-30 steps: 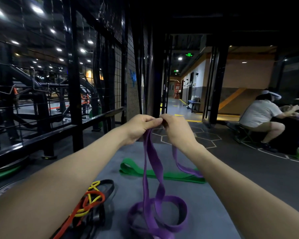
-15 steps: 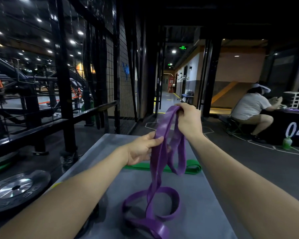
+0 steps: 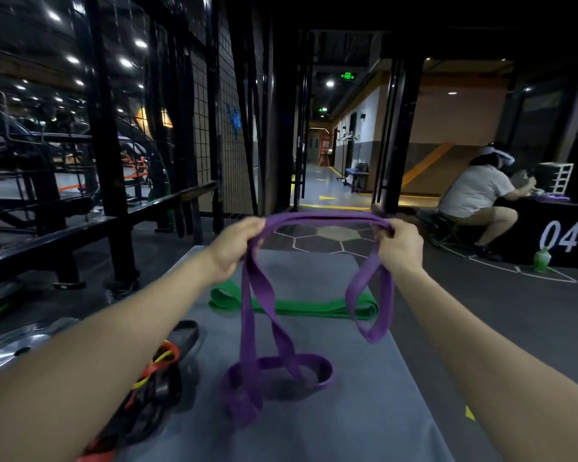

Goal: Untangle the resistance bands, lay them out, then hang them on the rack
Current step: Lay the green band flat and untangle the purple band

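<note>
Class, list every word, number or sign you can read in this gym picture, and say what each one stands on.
"04": white digits on the black counter at right.
Green exit sign above the corridor: lit, its symbol too small to read.
Red board far down the corridor: print too small to read.
Green bottle by the counter: label blurred.
Purple band and green band: no print visible.
</note>
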Demonstrator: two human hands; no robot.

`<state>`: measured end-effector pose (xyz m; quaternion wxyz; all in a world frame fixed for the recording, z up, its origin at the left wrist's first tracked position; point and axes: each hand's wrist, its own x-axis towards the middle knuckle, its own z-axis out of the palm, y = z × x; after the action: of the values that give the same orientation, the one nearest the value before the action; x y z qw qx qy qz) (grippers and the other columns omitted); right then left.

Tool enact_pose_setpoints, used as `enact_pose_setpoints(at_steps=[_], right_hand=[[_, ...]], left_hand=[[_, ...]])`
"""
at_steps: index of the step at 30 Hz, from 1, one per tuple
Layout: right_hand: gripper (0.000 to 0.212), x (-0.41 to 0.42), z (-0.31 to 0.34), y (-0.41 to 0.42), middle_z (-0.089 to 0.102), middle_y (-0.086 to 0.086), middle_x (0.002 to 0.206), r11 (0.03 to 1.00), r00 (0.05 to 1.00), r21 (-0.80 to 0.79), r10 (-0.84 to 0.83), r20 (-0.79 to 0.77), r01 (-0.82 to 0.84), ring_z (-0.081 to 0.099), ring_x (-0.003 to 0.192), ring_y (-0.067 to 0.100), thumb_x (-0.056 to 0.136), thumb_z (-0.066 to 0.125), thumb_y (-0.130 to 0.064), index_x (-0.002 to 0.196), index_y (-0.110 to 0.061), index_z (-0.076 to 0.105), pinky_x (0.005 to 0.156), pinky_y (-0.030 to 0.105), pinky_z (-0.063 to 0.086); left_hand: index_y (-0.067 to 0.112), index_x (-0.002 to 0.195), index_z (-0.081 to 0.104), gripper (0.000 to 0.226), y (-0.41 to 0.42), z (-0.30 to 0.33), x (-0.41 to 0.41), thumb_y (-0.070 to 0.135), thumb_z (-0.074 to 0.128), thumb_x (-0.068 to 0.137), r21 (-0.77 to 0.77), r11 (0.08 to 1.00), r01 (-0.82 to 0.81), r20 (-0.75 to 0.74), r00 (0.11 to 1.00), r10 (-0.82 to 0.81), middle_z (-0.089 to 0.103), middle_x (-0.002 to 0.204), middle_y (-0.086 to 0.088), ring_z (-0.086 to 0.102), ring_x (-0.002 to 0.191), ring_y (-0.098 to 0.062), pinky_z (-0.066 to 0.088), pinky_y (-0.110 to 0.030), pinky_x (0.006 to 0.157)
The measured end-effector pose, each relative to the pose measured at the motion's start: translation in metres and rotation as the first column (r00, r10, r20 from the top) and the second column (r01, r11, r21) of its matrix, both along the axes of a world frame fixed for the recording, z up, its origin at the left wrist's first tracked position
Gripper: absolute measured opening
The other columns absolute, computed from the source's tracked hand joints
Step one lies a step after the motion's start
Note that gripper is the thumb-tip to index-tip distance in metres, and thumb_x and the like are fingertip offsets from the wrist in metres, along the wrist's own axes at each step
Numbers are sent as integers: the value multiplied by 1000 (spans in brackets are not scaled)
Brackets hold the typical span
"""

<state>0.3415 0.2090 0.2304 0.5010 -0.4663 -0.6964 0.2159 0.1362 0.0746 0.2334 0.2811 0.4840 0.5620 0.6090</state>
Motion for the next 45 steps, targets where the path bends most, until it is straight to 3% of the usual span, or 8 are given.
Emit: enact_pose_setpoints(at_steps=[7, 12, 19, 22, 32, 35, 39, 45], right_hand=[[32, -15, -20, -19, 67, 14, 109, 987, 960, -1, 157, 232, -161, 61, 104, 32, 85, 59, -7, 117, -9, 62, 81, 29, 43], [58, -45, 31, -50, 59, 8, 127, 917, 931, 182, 329, 157, -355, 54, 118, 22, 83, 67, -12, 136, -8, 44, 96, 23, 37], [36, -61, 67, -59, 69, 17, 99, 856, 917, 379, 236, 321, -352, 60, 94, 34, 83, 43, 7, 108, -6, 66, 79, 36, 48], [38, -64, 68, -59, 69, 19, 100, 853, 910, 377, 234, 342, -361, 60, 97, 35, 81, 43, 6, 107, -6, 68, 82, 38, 49], [34, -57, 49, -50, 69, 16, 104, 936, 970, 268, 197, 141, -229, 63, 95, 29, 88, 43, 4, 112, -3, 66, 88, 38, 50], [37, -51, 45, -45, 69, 14, 102, 946, 979, 262, 158, 131, -188, 63, 90, 28, 88, 40, 6, 113, -4, 66, 85, 38, 51], [41, -49, 38, -33, 68, 15, 108, 978, 996, 190, 91, 8, -91, 62, 99, 30, 84, 41, 6, 113, -7, 67, 91, 38, 50], [41, -35, 25, -19, 65, 12, 117, 992, 999, 120, 36, -4, -35, 59, 108, 28, 88, 42, 4, 119, -12, 65, 100, 34, 45]], left_hand=[[18, 82, 59, 27, 6, 66, 6, 19, 39, 99, 41, 999, 17, -74, 997, -14, 40, 65, 4, 34, 58, -7, 29, -20, 56], [12, 86, 59, 21, 19, 77, 26, 16, 42, 98, -49, 993, 106, -252, 961, -115, 50, 63, 5, 43, 48, 0, 35, -10, 45], [14, 90, 64, 20, 13, 81, 23, 28, 51, 94, -86, 986, 145, -268, 949, -163, 49, 67, 2, 43, 57, -7, 35, -18, 55], [13, 92, 61, 11, 5, 69, 16, 8, 64, 83, -75, 976, 205, -252, 943, -218, 61, 78, 2, 59, 66, -4, 48, -13, 60], [16, 85, 49, 25, 6, -16, 3, -7, 57, 83, -110, 990, 88, -320, 940, -119, 52, 74, 4, 53, 61, 0, 42, -12, 56], [11, 103, 50, 21, 7, -35, 1, -2, 56, 87, -146, 986, 84, -332, 934, -129, 53, 82, 4, 53, 74, -6, 42, -9, 58], [11, 98, 49, 8, 10, -49, 6, 12, 54, 91, -210, 977, -46, -481, 875, -63, 52, 82, -1, 47, 74, -13, 36, -16, 59], [11, 104, 53, 24, 8, -2, 0, 31, 41, 97, 101, 986, -129, -238, 960, 150, 40, 67, 5, 37, 62, -7, 33, -14, 56]])
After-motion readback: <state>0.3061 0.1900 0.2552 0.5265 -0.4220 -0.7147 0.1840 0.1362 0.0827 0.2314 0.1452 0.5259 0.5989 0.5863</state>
